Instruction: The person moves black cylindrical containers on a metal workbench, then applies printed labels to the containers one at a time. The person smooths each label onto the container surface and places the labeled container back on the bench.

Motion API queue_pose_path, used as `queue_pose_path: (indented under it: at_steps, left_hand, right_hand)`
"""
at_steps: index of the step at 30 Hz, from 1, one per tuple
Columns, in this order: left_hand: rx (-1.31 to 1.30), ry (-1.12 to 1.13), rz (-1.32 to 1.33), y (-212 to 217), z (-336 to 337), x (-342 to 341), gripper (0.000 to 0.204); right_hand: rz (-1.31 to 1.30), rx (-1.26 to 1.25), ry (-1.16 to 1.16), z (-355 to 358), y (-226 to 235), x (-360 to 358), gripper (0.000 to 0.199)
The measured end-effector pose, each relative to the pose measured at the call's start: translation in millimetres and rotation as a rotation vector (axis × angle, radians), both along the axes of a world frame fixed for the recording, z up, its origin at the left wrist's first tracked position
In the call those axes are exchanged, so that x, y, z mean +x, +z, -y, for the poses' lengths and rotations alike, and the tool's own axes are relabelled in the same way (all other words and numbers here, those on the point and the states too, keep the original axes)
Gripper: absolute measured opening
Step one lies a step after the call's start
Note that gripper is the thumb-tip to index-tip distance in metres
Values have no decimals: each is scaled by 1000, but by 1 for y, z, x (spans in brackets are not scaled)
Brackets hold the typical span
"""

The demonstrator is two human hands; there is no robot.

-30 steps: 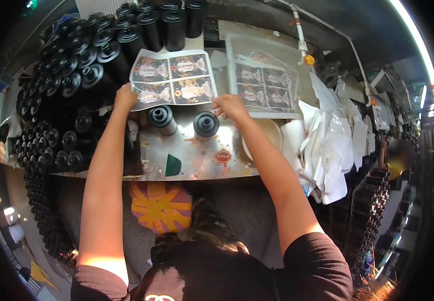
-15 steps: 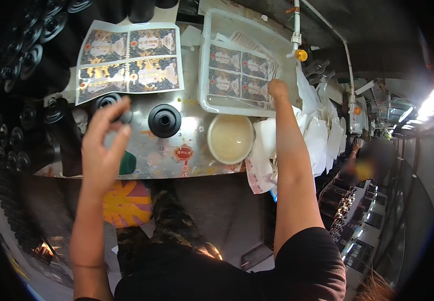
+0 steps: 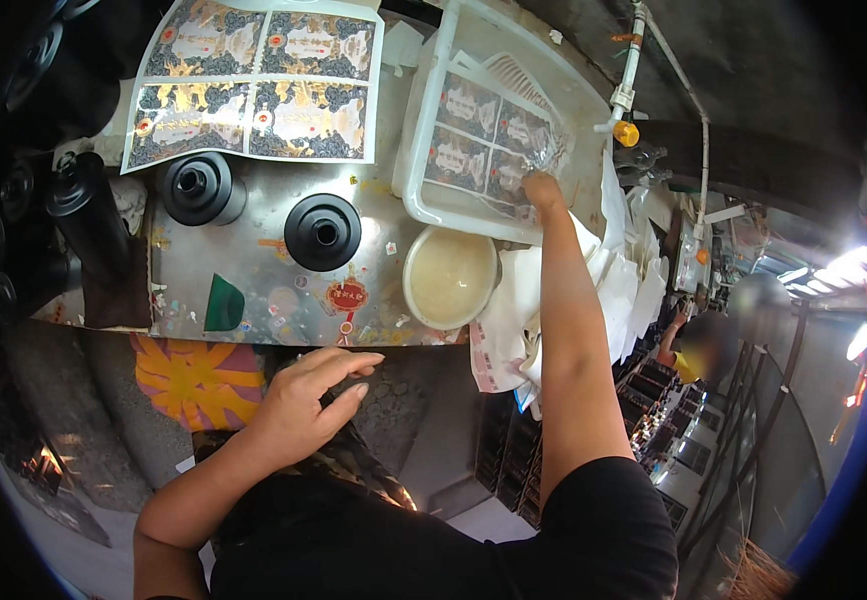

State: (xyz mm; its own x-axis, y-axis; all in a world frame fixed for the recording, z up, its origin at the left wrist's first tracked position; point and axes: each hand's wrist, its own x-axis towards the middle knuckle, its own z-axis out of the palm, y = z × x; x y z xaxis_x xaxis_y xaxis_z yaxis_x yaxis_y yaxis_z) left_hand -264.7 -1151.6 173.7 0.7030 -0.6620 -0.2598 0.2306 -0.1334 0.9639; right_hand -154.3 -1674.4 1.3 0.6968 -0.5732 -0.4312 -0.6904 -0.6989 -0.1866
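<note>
The right hand (image 3: 543, 188) reaches into the white tray (image 3: 423, 130), fingers pressed on a wet label sheet (image 3: 478, 150), seemingly not yet lifted. The left hand (image 3: 303, 400) hangs open below the worktop (image 3: 253, 270). Two black bottles (image 3: 321, 232) stand unlabelled beside a bowl (image 3: 450, 278).

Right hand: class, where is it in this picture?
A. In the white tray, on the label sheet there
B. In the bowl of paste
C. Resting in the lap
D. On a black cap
A: the right hand reaches into the white tray, fingertips on the label sheet.
</note>
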Motion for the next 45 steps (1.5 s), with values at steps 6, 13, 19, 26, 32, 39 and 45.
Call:
queue_pose_path:
  at_steps: [6, 13, 19, 26, 32, 39, 45]
  left_hand:
    - [19, 5, -87, -5, -13, 5, 33]
    - [37, 38, -157, -8, -8, 5, 33]
    - [38, 40, -141, -10, -2, 8, 34]
    - [86, 101, -135, -18, -3, 8, 33]
    - [48, 48, -138, -23, -10, 15, 33]
    - [111, 69, -113, -29, -1, 6, 33]
    - [280, 36, -79, -75, -2, -17, 30]
  right_hand:
    - [-81, -61, -262, 20, -16, -31, 38]
    - [-730, -239, 480, 32, -13, -10, 32]
    - [-388, 12, -238, 93, -84, -39, 35]
    - [-50, 262, -719, 82, -96, -19, 36]
    - [-191, 139, -609, 134, -99, -54, 38]
    - [-13, 286, -566, 76, -62, -24, 48]
    - [230, 570, -760, 104, -88, -33, 33]
